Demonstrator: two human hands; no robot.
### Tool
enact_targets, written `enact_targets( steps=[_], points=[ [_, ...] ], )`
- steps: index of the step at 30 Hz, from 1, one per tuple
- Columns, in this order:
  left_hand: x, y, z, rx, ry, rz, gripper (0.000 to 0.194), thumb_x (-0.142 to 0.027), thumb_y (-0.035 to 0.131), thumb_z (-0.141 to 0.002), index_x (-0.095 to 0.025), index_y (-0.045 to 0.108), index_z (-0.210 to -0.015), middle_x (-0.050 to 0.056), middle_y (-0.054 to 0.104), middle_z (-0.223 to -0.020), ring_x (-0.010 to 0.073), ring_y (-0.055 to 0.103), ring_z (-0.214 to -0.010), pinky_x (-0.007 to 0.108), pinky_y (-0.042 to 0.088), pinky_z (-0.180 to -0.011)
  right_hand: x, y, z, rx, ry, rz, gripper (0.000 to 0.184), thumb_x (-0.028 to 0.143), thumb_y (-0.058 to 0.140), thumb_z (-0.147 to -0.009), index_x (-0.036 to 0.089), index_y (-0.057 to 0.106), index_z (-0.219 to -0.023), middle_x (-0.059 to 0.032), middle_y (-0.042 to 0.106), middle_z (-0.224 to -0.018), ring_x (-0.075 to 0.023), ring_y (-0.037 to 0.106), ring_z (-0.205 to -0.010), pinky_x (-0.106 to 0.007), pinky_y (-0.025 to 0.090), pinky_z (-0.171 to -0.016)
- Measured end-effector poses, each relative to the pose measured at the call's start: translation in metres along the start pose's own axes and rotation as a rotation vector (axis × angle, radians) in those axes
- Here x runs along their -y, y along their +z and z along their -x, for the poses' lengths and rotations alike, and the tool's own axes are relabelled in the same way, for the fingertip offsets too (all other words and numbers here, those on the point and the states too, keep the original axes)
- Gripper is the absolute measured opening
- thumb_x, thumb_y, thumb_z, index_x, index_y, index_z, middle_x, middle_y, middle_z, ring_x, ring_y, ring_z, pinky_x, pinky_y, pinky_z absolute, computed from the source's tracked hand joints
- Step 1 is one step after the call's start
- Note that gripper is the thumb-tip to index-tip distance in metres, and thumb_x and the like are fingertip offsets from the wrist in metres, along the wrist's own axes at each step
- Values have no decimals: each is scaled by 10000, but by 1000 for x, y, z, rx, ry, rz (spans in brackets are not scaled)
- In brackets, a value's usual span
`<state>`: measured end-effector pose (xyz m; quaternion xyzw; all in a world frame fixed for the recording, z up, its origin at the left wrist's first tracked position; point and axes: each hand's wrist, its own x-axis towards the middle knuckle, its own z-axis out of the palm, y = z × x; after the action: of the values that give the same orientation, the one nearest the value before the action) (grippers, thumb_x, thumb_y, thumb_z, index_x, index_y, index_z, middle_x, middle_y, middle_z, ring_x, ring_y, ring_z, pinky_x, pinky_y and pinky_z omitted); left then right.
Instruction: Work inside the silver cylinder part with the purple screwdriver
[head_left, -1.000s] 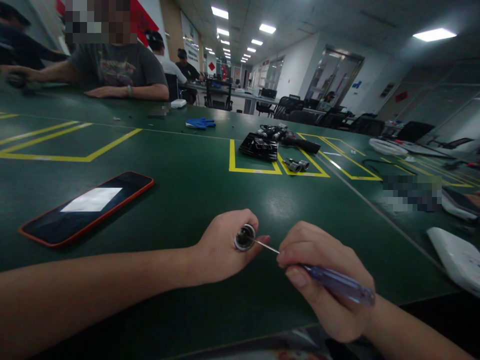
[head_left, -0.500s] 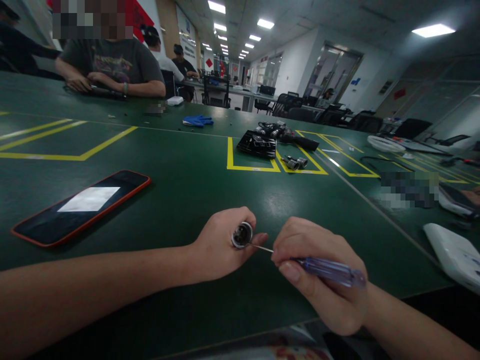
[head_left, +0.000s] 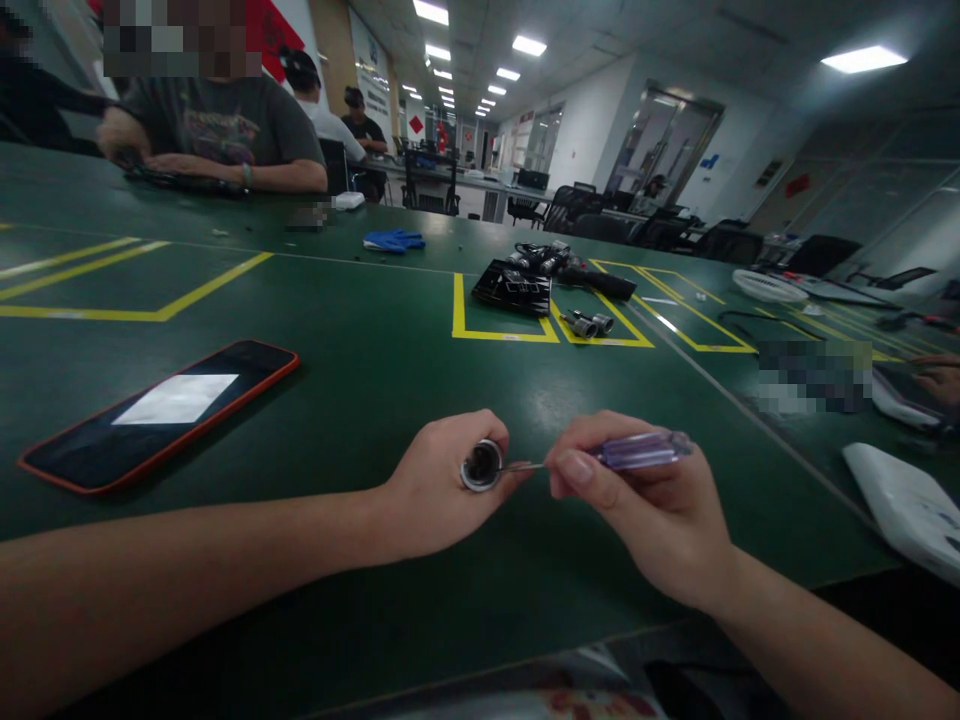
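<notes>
My left hand point(head_left: 442, 485) is closed around a round metal connector point(head_left: 481, 466), its dark open end facing me. Between the fingers of my right hand point(head_left: 637, 500) is a screwdriver with a clear purple handle point(head_left: 643, 450). The thin shaft points left, and its tip is at the right side of the connector, by my left fingertips. Whether the tip sits in a screw or hole I cannot tell. Both hands are just above the green table point(head_left: 360, 390).
A phone with a red-orange edge point(head_left: 165, 415) lies to the left. Farther back are a blue glove point(head_left: 394, 241), a black packet point(head_left: 514, 288), two metal connectors point(head_left: 589, 324) and yellow tape outlines. A white device point(head_left: 904, 510) is at the right. A person in grey point(head_left: 225, 130) sits opposite.
My right hand has turned the screwdriver, and its handle has swung upward, so the shaft lies nearly level. My left hand still holds the connector in almost the same place.
</notes>
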<state>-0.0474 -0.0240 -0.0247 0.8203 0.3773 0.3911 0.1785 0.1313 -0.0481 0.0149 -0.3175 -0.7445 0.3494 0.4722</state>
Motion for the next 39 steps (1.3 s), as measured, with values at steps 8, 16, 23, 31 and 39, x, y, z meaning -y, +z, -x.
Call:
enact_targets(
  steps=[8,16,23,31,39],
  points=[
    [1,-1,1,17,-1,-6,199,-282,597,-770,-152,487,-669,-38,498,-590,80,456,-501,193,344,-471,6,-3,1,49,-52,40,103,176,545,-828,128,603,-757,-16,582,-635,-98,546,-582,-223,429,-532],
    [1,-2,-1,23,4,-10,189,-268,594,-765,-156,481,-663,-39,502,-588,81,461,-503,194,344,-475,5,-3,1,16,-26,-39,109,181,549,-829,136,600,-745,-6,580,-629,-86,544,-575,-207,432,-529],
    [0,-3,0,32,14,-25,208,-306,587,-773,-155,491,-668,-37,502,-587,81,459,-495,193,344,-467,4,-4,2,47,-118,69,91,143,545,-818,110,616,-770,-25,591,-637,-100,557,-578,-230,443,-536],
    [1,-2,-1,25,13,-12,223,-344,537,-770,-164,474,-654,-32,501,-574,84,447,-485,202,338,-464,11,-1,0,84,-216,219,71,111,540,-803,114,598,-762,-18,593,-627,-88,532,-567,-222,426,-545],
    [2,-1,-1,32,22,-12,221,-343,528,-772,-169,461,-653,-27,506,-580,91,451,-496,210,343,-475,14,-1,2,158,-326,230,60,58,543,-767,73,594,-792,-57,610,-662,-119,559,-622,-266,450,-606]
  ],
)
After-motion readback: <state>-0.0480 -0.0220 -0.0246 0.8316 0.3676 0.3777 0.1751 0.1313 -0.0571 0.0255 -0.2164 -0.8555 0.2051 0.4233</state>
